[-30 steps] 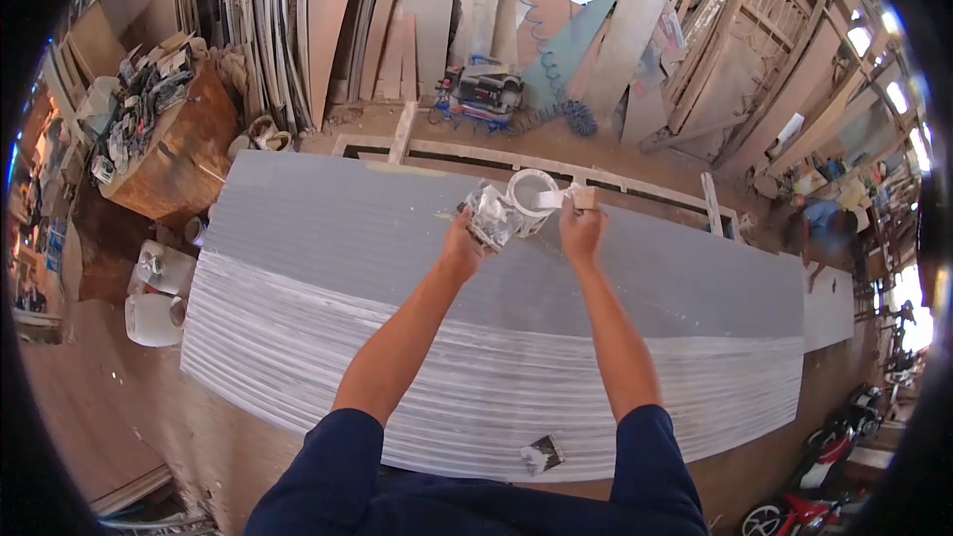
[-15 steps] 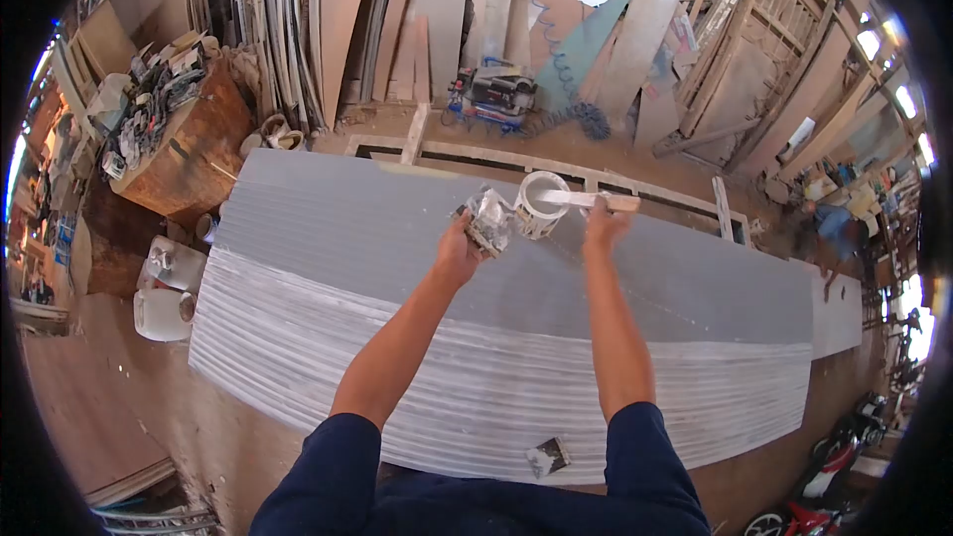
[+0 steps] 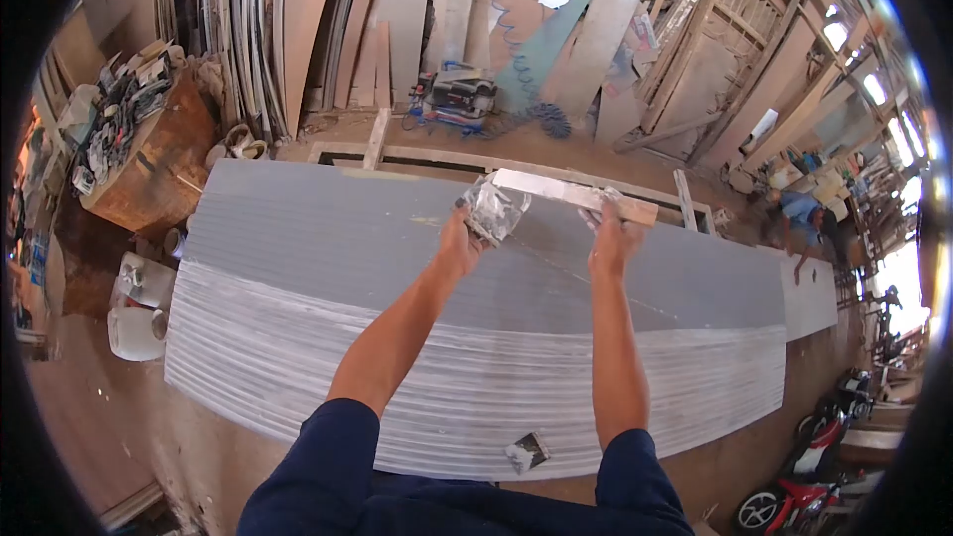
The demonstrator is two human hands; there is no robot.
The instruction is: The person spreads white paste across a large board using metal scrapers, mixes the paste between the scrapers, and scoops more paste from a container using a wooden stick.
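My left hand [image 3: 465, 240] grips a flat piece smeared with white paste [image 3: 497, 209], above the grey part of a ribbed panel [image 3: 347, 218]. In my right hand [image 3: 612, 235] is a long wooden stick [image 3: 556, 191], its left part coated white and its tip beside the smeared piece. The white pot is not visible now. Near my body a small dark scraper with white paste [image 3: 527, 452] lies on the panel's whitened ribs.
A rusty box heaped with scraps [image 3: 159, 159] and white plastic jugs [image 3: 137, 333] stand at the left. An air compressor [image 3: 460, 94] sits behind the panel. Another person [image 3: 800, 213] crouches at the right, near a red motorbike [image 3: 809, 496].
The stick has come up out of the white pot and now extends left to the smeared piece. My right hand has moved slightly right. The pot has gone from sight.
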